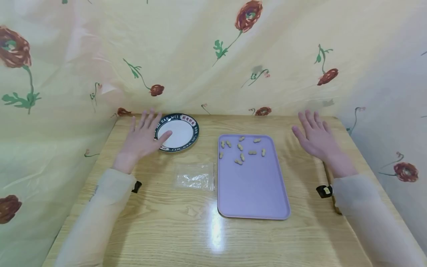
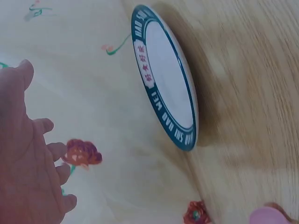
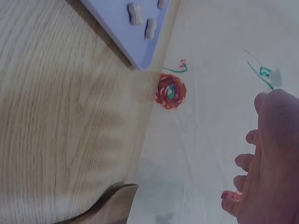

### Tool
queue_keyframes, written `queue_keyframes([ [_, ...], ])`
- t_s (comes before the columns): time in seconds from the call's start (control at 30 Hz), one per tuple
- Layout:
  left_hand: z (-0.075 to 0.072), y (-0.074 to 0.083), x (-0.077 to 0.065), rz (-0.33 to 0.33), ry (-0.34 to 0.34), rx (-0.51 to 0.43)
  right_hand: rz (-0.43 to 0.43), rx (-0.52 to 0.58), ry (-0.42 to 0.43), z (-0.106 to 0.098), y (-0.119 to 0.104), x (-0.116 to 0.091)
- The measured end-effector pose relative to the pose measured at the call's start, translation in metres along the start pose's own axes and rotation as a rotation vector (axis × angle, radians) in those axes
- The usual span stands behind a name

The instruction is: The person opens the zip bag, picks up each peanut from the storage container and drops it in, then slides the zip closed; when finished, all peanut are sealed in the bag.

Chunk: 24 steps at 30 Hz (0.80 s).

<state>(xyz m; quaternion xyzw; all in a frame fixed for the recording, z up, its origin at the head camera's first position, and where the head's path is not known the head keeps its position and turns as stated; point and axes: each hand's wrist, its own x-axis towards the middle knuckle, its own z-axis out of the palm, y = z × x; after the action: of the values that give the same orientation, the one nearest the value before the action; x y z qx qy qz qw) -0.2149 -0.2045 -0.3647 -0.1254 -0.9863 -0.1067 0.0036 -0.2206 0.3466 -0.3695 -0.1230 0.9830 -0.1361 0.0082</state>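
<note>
Plainly, the left wrist view parts the left hand (image 2: pixel 29 151) from the plate (image 2: pixel 168 77); the head view overlaps them. Flower-printed cloth (image 1: pixel 186 55) backs the wood-grain desk (image 1: pixel 166 222). Both left hand and right hand (image 1: pixel 317 141) are empty, fingers spread. The plate, white, dark-rimmed, lettered, lies at eleven o'clock; the lilac tray (image 1: pixel 253 193) with peanuts (image 1: pixel 242 157) at the right hand's eight o'clock.

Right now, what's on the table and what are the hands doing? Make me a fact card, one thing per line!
Table: light wood, flowery sheet behind
Tray: purple, on the table
Peanuts: ten, at the tray's far end
Plate: white, dark rim, left of the tray
Bag: clear, left of the tray
Left hand: raised near the plate, holding nothing
Right hand: raised right of the tray, holding nothing
Wooden thing: right side, partly hidden
</note>
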Motion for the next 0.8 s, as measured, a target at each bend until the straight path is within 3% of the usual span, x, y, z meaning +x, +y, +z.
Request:
queue_keyframes([
  [0.33, 0.024, 0.032, -0.001, 0.134, -0.028, -0.013, -0.041, 0.099, 0.002, 0.02, -0.03, -0.01],
  [0.43, 0.032, 0.045, -0.002, 0.184, -0.054, -0.058, -0.054, 0.131, 0.021, 0.029, -0.039, -0.01],
  [0.63, 0.049, 0.065, -0.005, 0.239, -0.125, -0.04, -0.102, 0.152, 0.1, 0.05, -0.054, -0.006],
  [0.8, 0.064, 0.075, -0.006, 0.284, -0.155, -0.032, -0.131, 0.183, 0.118, 0.062, -0.067, -0.003],
])
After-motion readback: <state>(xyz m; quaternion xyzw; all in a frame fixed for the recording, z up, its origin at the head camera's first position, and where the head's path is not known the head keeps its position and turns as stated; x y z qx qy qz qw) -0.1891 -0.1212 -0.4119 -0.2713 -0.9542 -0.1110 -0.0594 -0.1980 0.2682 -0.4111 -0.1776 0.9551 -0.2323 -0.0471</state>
